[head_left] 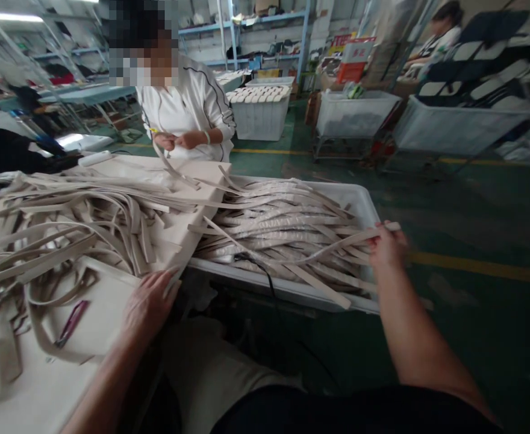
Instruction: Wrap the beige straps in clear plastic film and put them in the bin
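"One pale strip [355, 237] is pinched, yes?"

"Yes, by the right hand [388, 247], fingers closed on its end at the tub's [364, 202] right edge. The rest bends back over the heaped strips [283, 223] inside; I can't tell where its other end lies."

"And the left hand [147, 304]?"

"Laid on the bench [39, 401] at its right edge, palm down, fingers stretched out. Whether the fingertips press on anything, I can't tell."

"What might go wrong?"

"A snag, I'd say. Those strips cross one another, so a hard pull could drag neighbours along, even over the rim. The black cord [270, 280] hanging over the tub's near edge could get hooked too."

"And on the bench?"

"The loose tangle [111, 217] has ends reaching the right edge; catch one and several may slide off together. The pink clippers [73, 322] lie just beside a looped strip, which could knock them if tugged. At the far edge, a co-worker [202, 102] holds another strip, so two pulls might work against each other."
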Demonstrator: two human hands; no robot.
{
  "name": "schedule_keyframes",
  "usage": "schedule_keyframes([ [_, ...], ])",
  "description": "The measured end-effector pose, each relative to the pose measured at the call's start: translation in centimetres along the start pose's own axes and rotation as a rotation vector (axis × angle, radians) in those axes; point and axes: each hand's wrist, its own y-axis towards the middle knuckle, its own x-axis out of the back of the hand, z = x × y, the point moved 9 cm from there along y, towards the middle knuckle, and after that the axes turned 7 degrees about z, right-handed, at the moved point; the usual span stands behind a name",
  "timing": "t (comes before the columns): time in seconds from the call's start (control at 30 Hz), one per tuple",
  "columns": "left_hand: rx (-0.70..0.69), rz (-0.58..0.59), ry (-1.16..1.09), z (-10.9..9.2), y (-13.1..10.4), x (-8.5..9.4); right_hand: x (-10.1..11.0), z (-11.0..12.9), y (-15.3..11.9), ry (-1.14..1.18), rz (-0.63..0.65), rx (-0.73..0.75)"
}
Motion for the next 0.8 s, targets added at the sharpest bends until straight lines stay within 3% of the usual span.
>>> schedule_keyframes([
  [0.17,-0.121,-0.086,0.178,2.0,-1.7,0.7,1.5,2.0,-0.5,-0.295,-0.119,0.19],
  [0.23,-0.117,-0.094,0.254,2.3,-2.3,0.6,0.6,3.9,-1.7,-0.5,-0.077,0.383],
  [0.37,-0.134,-0.102,0.446,1.6,-3.2,0.0,-6.2,6.7,-7.9,-0.903,0.224,1.037],
  [0.47,-0.192,-0.146,0.526,0.8,-3.4,-0.3,-12.6,6.3,-11.9,-0.989,0.445,1.277],
  [0.57,-0.237,-0.14,0.56,0.4,-3.3,-0.9,-19.5,5.1,-12.6,-1.104,0.59,1.217],
  [0.67,-0.243,-0.137,0.563,0.4,-3.2,-1.0,-25.4,2.0,-10.8,-1.357,0.72,0.997],
  [0.73,-0.238,-0.128,0.561,0.6,-3.2,-1.0,-27.3,-0.2,-9.5,-1.489,0.78,0.883],
  [0.8,-0.24,-0.115,0.563,0.8,-3.2,-1.1,-27.8,-1.8,-8.5,-1.531,0.811,0.843],
])
